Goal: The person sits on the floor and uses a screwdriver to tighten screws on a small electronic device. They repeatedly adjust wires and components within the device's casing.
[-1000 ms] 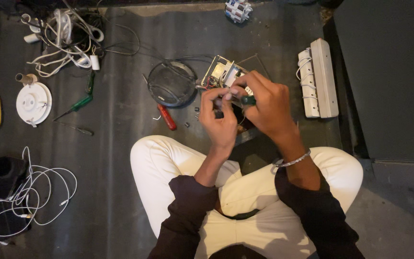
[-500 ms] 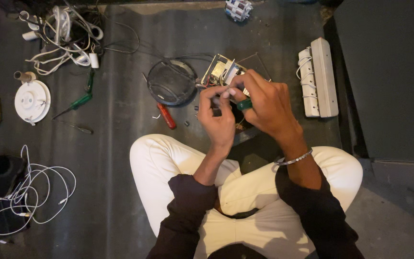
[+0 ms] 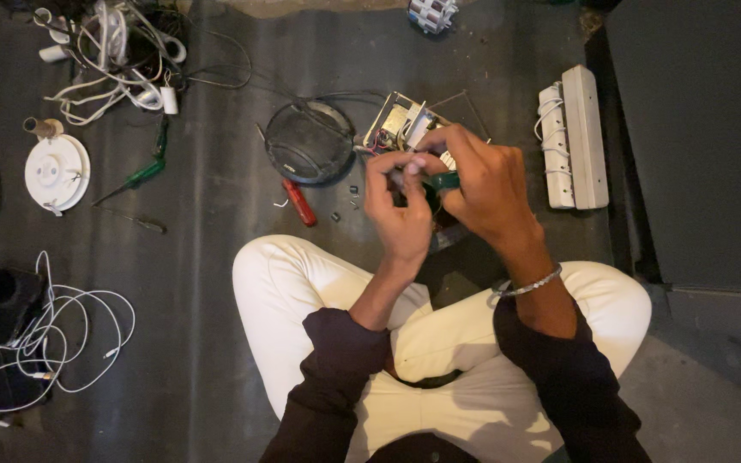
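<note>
I sit cross-legged on a dark floor. My right hand (image 3: 486,184) grips a green-handled screwdriver (image 3: 444,180), whose handle shows between the fingers. My left hand (image 3: 398,206) pinches a small part against the tool's tip; the part itself is hidden by the fingers. Both hands are raised together above my knees. Just behind them lies an opened metal electrical box (image 3: 400,124) with wires, beside a round dark cover (image 3: 309,141).
A red-handled tool (image 3: 300,202) and small screws (image 3: 352,195) lie near the cover. A green screwdriver (image 3: 137,176), a white round fitting (image 3: 57,171), tangled white cables (image 3: 122,47), a white cable coil (image 3: 40,347) and a white power strip (image 3: 575,137) are around. A dark cabinet (image 3: 705,129) stands right.
My hands stay joined over the same spot; the fingers have shifted slightly around the screwdriver and the small part. Nothing else has moved.
</note>
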